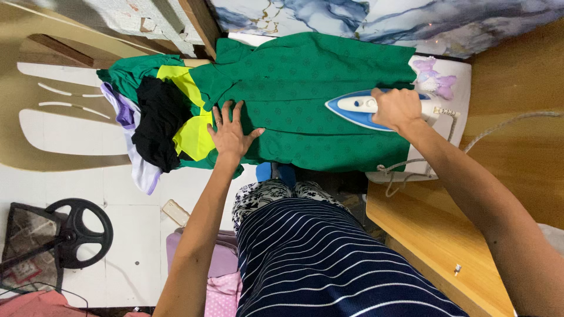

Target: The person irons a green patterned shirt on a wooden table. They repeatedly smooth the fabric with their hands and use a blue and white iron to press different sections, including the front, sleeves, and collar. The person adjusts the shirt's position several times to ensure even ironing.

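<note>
Your right hand [397,108] was shut round the blue/white iron [367,107] mid-board on the green garment [299,100], left hand [230,130] flat, fingers spread, pinning cloth; iron prob heavy/rigid, grip by handle, fabric soft, slides.

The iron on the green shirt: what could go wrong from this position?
1. The left hand lies flat on the green shirt, on the side the iron's tip points to; a long stroke might reach the fingers.
2. The cord loops beside the right hand's forearm and could snag.
3. The pile of clothes at the board's end may slip off if the shirt is tugged.
</note>
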